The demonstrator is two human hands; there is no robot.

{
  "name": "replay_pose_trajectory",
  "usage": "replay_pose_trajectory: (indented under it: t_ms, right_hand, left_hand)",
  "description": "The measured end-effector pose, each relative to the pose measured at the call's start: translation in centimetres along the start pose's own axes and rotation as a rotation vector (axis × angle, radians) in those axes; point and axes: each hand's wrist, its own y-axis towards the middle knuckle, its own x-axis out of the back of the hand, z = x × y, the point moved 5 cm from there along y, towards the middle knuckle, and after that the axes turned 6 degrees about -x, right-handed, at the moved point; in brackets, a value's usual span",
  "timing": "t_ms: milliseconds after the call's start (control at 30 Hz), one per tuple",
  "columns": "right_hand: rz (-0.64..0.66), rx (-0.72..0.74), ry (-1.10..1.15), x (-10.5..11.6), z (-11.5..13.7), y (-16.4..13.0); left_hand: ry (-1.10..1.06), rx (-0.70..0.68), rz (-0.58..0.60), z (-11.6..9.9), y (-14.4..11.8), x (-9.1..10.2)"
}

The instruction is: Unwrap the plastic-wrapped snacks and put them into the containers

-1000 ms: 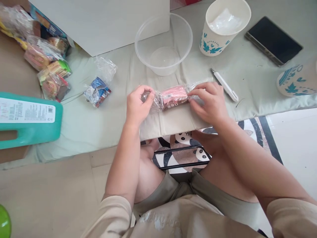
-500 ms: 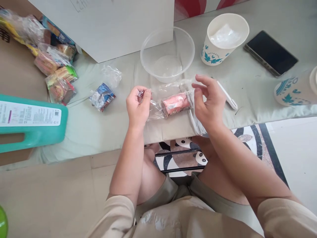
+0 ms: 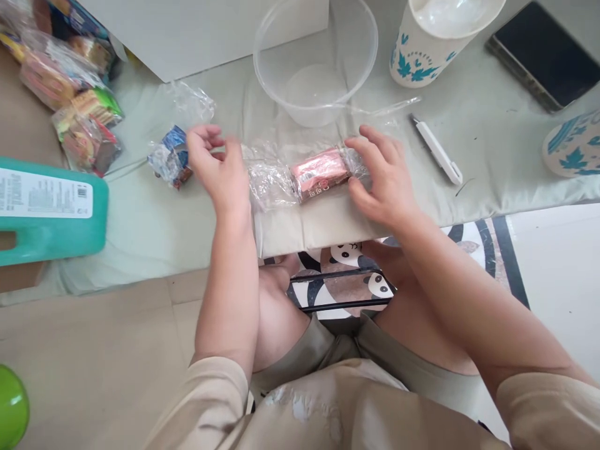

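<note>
Where the pale cloth droops over the near edge of the tabletop, lies a pink snack bar, sealed in a clear plastic bag crumpled out to its left. Rests flat, tilted a little, its right end higher. Touched at the right end by the right hand, fingers spread and curved loosely over bar and wrap, not closed around either. Flanked on the other side by the left hand, fingers open and blurred, hovering between the clear bag and a blue-wrapped snack in its own crinkled plastic; holding nothing visible, contact with that blue snack not clear.

Just behind the bar, stands a clear plastic bowl, with a loose strip of clear film trailing from near its base toward the right. Right of the bowl, a white paper cup printed with teal leaves; nearer, a slim white pen-like tool lying apart from the right hand. Farther right, a dark phone, and at the frame's edge a second leaf-printed cup on its side.

At far left, a heap of bagged snacks against a white box, and below them a teal jug lying flat. Below the tabletop, bare knees and beige shorts over a panda-patterned mat.
</note>
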Motion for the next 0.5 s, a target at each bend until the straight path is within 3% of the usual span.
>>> replay_pose_trajectory:
  t_ms: [33,67,100,167,267,400,500]
  right_hand:
    - [0.006,-0.012,-0.001,0.0,-0.3,0.0]
    - [0.018,-0.024,0.002,0.0,-0.5,0.0]
    - [0.031,-0.037,0.007,-0.1,-0.7,0.0]
    - [0.056,-0.063,0.008,-0.2,-1.1,0.0]
    - [0.067,-0.086,-0.033,-0.3,-1.4,0.1]
    - [0.059,-0.068,-0.104,-0.4,-1.1,-0.1]
    - [0.049,-0.069,-0.156,-0.1,-0.5,-0.2]
  left_hand:
    - [0.066,-0.067,-0.096,-1.5,-0.3,0.9]
    - [0.125,-0.135,-0.078,-3.1,-0.8,1.1]
    - [0.158,-0.212,-0.022,-4.8,-1.4,1.0]
    - [0.18,-0.275,0.253,-7.0,-2.8,-0.3]
    - [0.235,-0.183,0.473,-7.0,-4.0,-1.5]
    - [0.327,-0.123,0.483,-6.1,-3.5,-1.0]
    - [0.215,-0.141,0.493,-6.3,-3.2,-0.1]
